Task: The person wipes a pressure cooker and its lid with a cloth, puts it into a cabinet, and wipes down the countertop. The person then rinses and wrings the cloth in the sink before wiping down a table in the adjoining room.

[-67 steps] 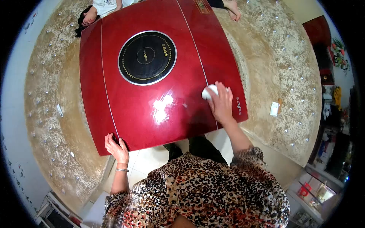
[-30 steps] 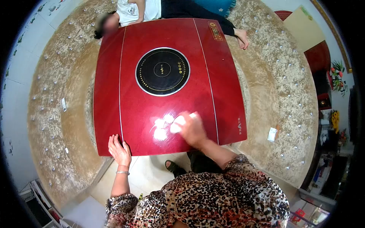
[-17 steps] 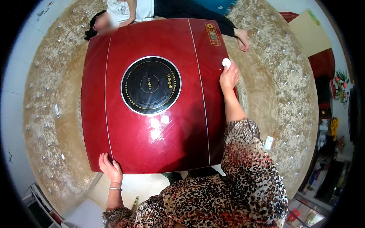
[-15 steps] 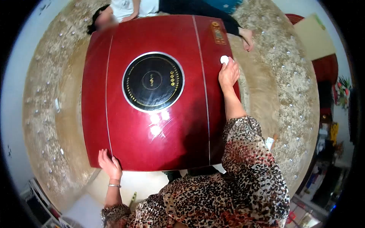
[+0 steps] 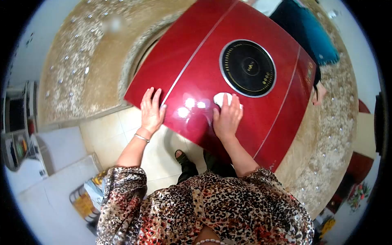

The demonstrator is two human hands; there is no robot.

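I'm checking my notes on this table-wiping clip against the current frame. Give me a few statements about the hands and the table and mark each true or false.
1. The right hand presses a white cloth onto the red tabletop. True.
2. The cloth lies in the middle of the round black cooktop. False: it lies on the red surface just outside the cooktop's rim, on the person's side.
3. The left hand rests flat on the table's near edge, fingers spread. True.
4. The left hand holds a second cloth. False: it is bare, with only a bracelet at the wrist.
5. Bright light reflections show on the tabletop between the two hands. True.
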